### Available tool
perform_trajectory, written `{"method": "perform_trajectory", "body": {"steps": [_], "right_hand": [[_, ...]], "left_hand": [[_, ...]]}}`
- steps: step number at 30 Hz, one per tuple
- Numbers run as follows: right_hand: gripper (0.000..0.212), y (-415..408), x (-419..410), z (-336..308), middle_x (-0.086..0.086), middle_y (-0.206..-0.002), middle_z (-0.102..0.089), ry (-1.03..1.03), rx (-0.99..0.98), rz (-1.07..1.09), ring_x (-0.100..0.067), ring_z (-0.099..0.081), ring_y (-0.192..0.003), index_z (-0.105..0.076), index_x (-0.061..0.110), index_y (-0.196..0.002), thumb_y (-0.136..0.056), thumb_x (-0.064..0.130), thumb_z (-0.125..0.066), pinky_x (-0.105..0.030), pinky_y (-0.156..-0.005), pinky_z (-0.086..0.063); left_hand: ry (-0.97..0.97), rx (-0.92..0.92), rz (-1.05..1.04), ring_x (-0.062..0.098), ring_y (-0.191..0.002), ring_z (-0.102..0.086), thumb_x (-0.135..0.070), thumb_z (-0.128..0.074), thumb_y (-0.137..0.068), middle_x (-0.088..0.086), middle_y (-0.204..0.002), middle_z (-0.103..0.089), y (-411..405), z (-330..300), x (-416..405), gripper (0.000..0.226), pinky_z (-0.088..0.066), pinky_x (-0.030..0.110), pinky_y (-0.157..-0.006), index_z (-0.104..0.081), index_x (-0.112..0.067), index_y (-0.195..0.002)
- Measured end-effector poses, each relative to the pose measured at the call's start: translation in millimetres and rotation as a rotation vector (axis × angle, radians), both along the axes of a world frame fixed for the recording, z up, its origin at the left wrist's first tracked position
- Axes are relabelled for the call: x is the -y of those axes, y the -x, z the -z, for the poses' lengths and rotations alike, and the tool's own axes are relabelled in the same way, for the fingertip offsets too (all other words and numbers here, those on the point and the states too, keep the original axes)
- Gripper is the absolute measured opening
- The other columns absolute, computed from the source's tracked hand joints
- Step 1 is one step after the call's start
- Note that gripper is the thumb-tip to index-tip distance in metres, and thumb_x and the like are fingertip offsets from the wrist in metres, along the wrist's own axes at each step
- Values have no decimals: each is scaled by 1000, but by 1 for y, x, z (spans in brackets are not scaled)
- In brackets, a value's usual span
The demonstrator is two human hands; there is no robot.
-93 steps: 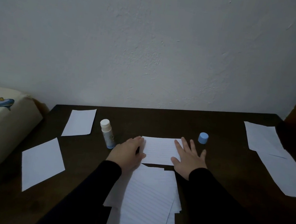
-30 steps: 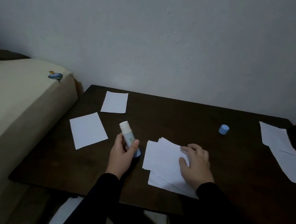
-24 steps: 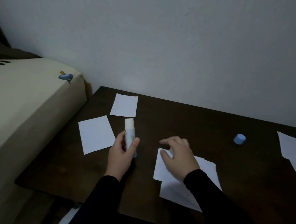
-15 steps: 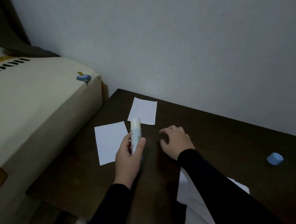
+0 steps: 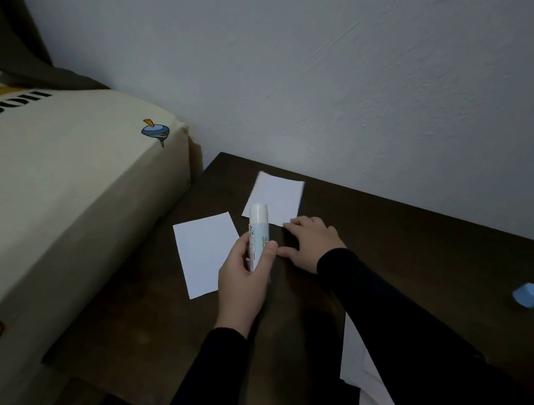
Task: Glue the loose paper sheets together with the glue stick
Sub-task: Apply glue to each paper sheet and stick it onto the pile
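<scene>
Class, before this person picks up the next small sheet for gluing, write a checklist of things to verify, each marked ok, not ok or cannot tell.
1. White glue stick held by the left hand: ok.
2. Round blue cap off, lying apart on the dark wooden table: ok.
3. Right hand touching the far small white sheet: ok.
4. Sheet gripped: not ok.
5. Near small white sheet within reach: ok.
6. Glue exposed at the tip: cannot tell.

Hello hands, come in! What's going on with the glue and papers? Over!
Left hand grips uncapped glue stick. Right hand open, fingertips at far paper sheet. Blue cap off, apart at right. Nothing blocking.
</scene>
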State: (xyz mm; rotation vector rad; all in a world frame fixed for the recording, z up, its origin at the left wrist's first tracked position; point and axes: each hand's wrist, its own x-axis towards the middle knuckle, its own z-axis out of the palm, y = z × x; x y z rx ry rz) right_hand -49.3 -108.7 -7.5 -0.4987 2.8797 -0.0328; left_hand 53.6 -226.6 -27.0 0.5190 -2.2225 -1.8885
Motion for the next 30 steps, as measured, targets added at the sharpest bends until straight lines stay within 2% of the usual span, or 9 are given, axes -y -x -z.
{"method": "perform_trajectory", "body": {"steps": [3,7,12,17,20,23,25,27,30], "right_hand": [[54,-18,-5,1,-4,-130,-45,51,-105,-25,-20,-43,-118,-43,23,-140,-95,53,-43,-37,-98,-38],[51,-45,-17,2,-2,-120,-46,134,-122,-25,-19,-49,-104,-46,23,-138,-96,51,-43,-32,-91,-41],[54,-72,-31,12,-1,-125,-44,101,-163,-14,-16,-42,-112,-42,26,-141,-95,55,-40,-34,-97,-38],[54,-87,-46,14,1,-133,-41,122,-135,-9,-16,-40,-118,-41,28,-143,-96,54,-40,-34,-98,-36],[53,-89,-63,13,3,-137,-39,172,-135,29,-15,-37,-123,-41,31,-143,-95,54,-41,-36,-102,-34],[51,-85,-87,14,5,-142,-38,130,-180,127,-15,-34,-130,-37,33,-144,-97,52,-36,-39,-107,-29],[50,-80,-106,16,5,-147,-36,102,-136,235,-15,-30,-136,-35,31,-145,-98,49,-35,-43,-111,-24],[50,-77,-125,18,5,-149,-34,83,-101,306,-15,-28,-138,-34,31,-146,-99,48,-34,-44,-112,-24],[50,-76,-143,19,2,-144,-38,56,-110,353,-17,-33,-132,-37,32,-145,-100,51,-27,-43,-107,-29]], "left_hand": [[-3,6,-5,5,-108,-45,-49,-57,-90,-3,-143,-47,-2,-1,-1,60,-46,16,-76,-41,-25,-143],[10,-2,-19,4,-109,-44,-49,-57,-91,-3,-142,-48,-7,-2,-5,60,-47,23,-86,-41,-25,-143],[30,-22,12,3,-107,-45,-48,-58,-91,-5,-138,-50,-10,-5,-18,57,-44,22,-86,-43,-25,-141],[34,-26,75,2,-96,-49,-45,-60,-91,-14,-116,-48,-14,-7,-32,52,-42,13,-73,-46,-26,-137],[37,-33,104,1,-91,-51,-44,-61,-90,-13,-120,-50,-17,-6,-38,51,-41,9,-69,-47,-27,-136],[18,-22,115,3,-101,-47,-46,-60,-90,-11,-128,-49,-19,-7,-41,55,-40,10,-71,-44,-28,-140],[-4,-50,130,1,-104,-47,-45,-60,-90,-15,-127,-47,-20,-9,-43,58,-41,7,-70,-40,-30,-143],[-10,-84,142,-2,-95,-52,-44,-62,-90,-22,-115,-46,-21,-12,-47,58,-44,7,-63,-35,-36,-141],[-25,-96,150,-3,-88,-53,-42,-65,-89,-25,-99,-46,-22,-16,-56,48,-45,12,-68,-35,-40,-127]]}}
